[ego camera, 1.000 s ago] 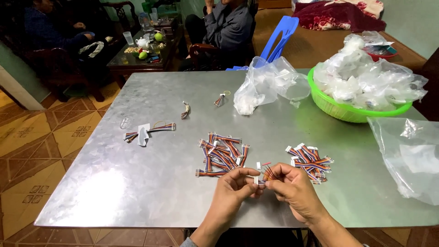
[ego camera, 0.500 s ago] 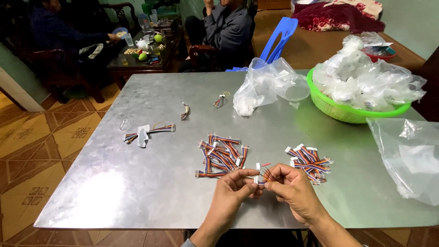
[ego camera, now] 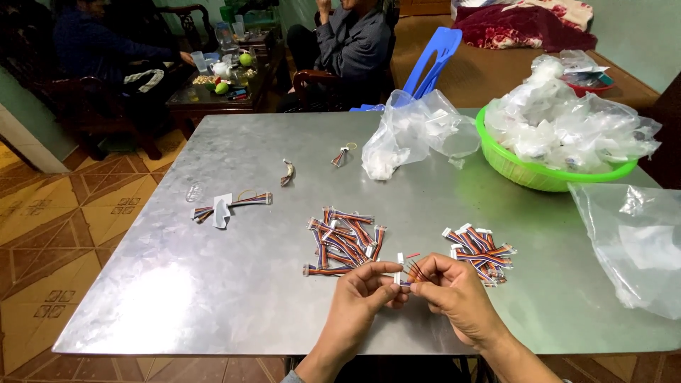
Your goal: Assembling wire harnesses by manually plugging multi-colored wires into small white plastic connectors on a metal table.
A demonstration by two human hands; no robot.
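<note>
Little has moved since the earlier frames: your 2 hands stay low over the near edge of the counter (ego camera: 234,149), and the person seated at the far left has drawn an arm back from the dark side table.

Your left hand (ego camera: 362,291) pinches the white plug end of a short multicoloured wire lead (ego camera: 406,273), and your right hand (ego camera: 450,287) grips its fanned loose strands. The lead is in the air between your hands, just above the counter. Pulling too hard on the thin strands could draw 1 out of the plug. A slip would drop it among the 2 loose heaps, 1 beside your left hand (ego camera: 344,237), 1 beside your right (ego camera: 479,248), where you would lose track of it.

Packages: a green basket (ego camera: 521,170) heaped with small clear bags sits far right, a crumpled clear bag (ego camera: 404,135) lies beside it, and a large clear bag (ego camera: 631,241) lies at the right edge. Any labels are too small to make out.
</note>
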